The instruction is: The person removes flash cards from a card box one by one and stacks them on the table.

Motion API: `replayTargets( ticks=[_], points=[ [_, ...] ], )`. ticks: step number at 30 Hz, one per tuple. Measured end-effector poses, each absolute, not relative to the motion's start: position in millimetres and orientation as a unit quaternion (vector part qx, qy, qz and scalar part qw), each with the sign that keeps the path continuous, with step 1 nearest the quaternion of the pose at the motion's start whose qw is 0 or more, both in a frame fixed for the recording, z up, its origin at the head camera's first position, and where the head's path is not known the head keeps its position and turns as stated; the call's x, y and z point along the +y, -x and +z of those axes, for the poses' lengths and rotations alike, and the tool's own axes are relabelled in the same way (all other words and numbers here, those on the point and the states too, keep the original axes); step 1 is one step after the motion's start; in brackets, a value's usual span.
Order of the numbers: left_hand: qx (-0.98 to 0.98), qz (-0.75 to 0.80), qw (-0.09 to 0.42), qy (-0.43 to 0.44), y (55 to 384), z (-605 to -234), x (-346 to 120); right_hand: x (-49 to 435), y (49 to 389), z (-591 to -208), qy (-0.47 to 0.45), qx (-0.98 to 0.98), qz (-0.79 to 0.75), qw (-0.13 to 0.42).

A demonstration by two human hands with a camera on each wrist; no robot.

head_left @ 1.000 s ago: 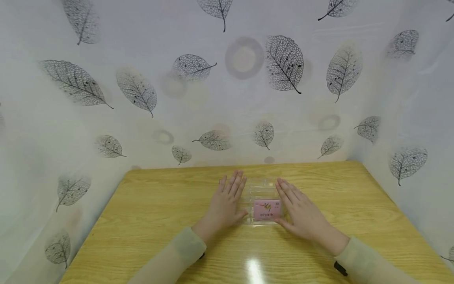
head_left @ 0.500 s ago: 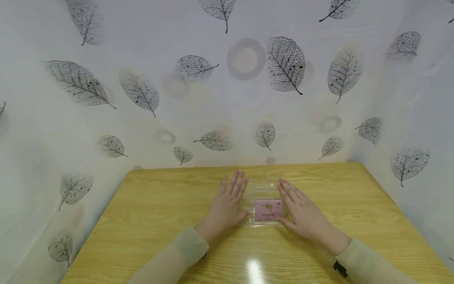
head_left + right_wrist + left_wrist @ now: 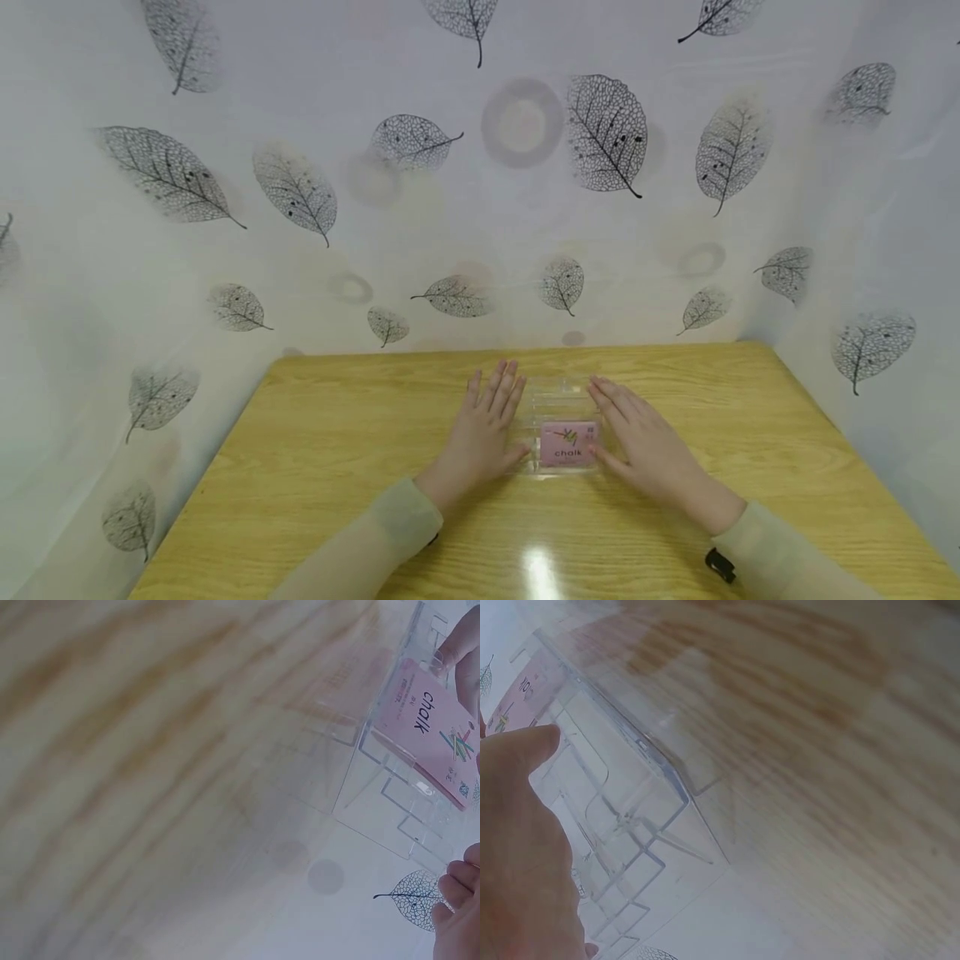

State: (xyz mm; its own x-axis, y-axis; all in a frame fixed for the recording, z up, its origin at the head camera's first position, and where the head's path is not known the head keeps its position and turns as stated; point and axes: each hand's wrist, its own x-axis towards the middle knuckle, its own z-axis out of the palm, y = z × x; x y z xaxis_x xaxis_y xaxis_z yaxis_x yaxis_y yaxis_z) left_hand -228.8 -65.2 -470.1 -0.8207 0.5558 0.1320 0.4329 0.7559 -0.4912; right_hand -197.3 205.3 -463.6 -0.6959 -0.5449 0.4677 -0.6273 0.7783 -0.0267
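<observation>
Push unevenly and that clear plastic stepped rack (image 3: 558, 407) could skid on the glossy yellow wood-grain counter (image 3: 337, 433), maybe tipping the pink rectangular chalk box (image 3: 567, 443) sitting in its near right part. Your left hand (image 3: 474, 440) has straight, slightly spread fingers, your right hand (image 3: 651, 450) has them close together, one hand either side.

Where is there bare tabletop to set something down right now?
Bare tabletop lies left of the left hand, right of the right hand, and on the near side of the clear rack, between the sleeves. It's crowded where the rack, holding a pink box marked "chalk", sits between both hands.
</observation>
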Motion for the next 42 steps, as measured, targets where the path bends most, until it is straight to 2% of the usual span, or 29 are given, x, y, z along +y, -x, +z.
replayTargets(
  ticks=[7,16,24,33,42],
  points=[
    [-0.924,0.238,0.137,0.265,229.5,-469.9,-64.8,208.0,198.8,-461.8,-0.287,-0.92,0.148,0.223],
    [-0.924,0.235,0.137,0.268,231.2,-472.0,-64.4,210.9,200.0,-460.7,-0.229,-0.914,0.278,0.185],
    [-0.927,0.233,0.13,0.265,231.3,-470.3,-63.4,212.2,201.8,-463.6,-0.202,-0.892,0.364,0.178],
    [-0.927,0.231,0.129,0.265,228.4,-466.1,-63.7,208.4,202.7,-471.4,-0.186,-0.852,0.467,0.145],
    [-0.926,0.238,0.125,0.265,228.8,-468.1,-63.6,204.6,200.4,-475.2,-0.114,-0.838,0.525,0.098]
  ],
)
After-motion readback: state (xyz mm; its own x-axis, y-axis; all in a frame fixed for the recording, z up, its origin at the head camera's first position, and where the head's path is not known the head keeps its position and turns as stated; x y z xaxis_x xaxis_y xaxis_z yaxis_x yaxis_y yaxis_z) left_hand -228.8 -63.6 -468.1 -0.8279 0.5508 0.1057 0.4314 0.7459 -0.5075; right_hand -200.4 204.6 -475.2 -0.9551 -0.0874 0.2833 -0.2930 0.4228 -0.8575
